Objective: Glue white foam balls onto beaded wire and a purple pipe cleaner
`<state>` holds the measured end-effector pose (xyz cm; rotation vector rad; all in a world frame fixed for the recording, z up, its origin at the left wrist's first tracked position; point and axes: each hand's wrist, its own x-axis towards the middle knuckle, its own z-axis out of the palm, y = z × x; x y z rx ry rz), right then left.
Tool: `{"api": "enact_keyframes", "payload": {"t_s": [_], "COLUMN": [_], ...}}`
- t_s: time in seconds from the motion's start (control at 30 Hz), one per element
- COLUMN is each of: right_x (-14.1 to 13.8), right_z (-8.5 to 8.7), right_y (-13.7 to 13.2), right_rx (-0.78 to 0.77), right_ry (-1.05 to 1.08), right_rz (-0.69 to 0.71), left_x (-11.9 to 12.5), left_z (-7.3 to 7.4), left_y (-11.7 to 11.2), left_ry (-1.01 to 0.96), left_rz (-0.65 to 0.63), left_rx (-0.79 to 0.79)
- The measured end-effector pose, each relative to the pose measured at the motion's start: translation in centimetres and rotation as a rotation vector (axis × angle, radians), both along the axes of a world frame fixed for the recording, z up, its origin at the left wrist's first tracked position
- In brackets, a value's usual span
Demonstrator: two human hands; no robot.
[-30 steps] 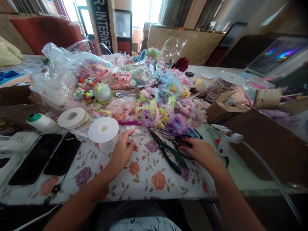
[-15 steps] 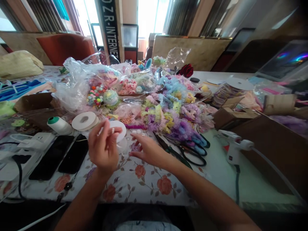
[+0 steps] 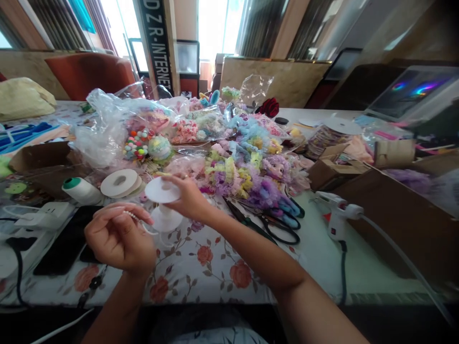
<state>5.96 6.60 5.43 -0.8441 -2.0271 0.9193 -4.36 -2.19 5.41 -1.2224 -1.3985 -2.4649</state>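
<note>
My left hand is closed, its thumb and fingers pinching a thin string of small white beads. The string trails from the fingertips towards a white spool. My right hand grips the spool's upper flange, fingers behind it and thumb at its lower edge. The spool stands tilted over the flowered tablecloth, its lower flange showing below my thumb. Beyond it lies a roll of white ribbon, and a cone of white thread with a green top rests to its left.
Scissors lie right of my right forearm, near a white glue gun with its cord. Frilly pastel pieces and plastic bags heap up behind. Phones and a power strip sit left; cardboard boxes stand right.
My right hand has moved left and taken hold of the white spool, which is now raised and tilted. My left hand has moved left and nearer to me with the bead string.
</note>
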Motion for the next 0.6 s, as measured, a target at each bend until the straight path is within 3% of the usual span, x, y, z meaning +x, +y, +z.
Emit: {"api": "enact_keyframes", "payload": {"t_s": [0.13, 0.27, 0.4, 0.5, 0.6], "right_x": [1.1, 2.4, 3.8, 5.2, 6.8], "right_z": [0.2, 0.4, 0.9, 1.7, 2.7], "right_y": [1.2, 1.8, 1.8, 1.9, 1.9], "right_rx": [-0.408, -0.513, -0.56, -0.754, -0.89], "right_ry": [0.549, 1.053, 1.304, 1.42, 1.419], "right_rz": [-0.142, -0.27, -0.369, -0.406, -0.355], "left_x": [0.6, 2.3, 3.3, 3.1, 2.2], "left_z": [0.4, 0.0, -1.1, -1.6, -1.6], "left_y": [-0.3, -0.9, -0.6, 0.3, 1.6], "left_ry": [-0.071, -0.261, -0.425, -0.28, 0.1], "left_rz": [-0.002, -0.362, -0.696, -0.775, -0.648], "left_rx": [0.134, -0.078, -0.363, -0.592, -0.79]}}
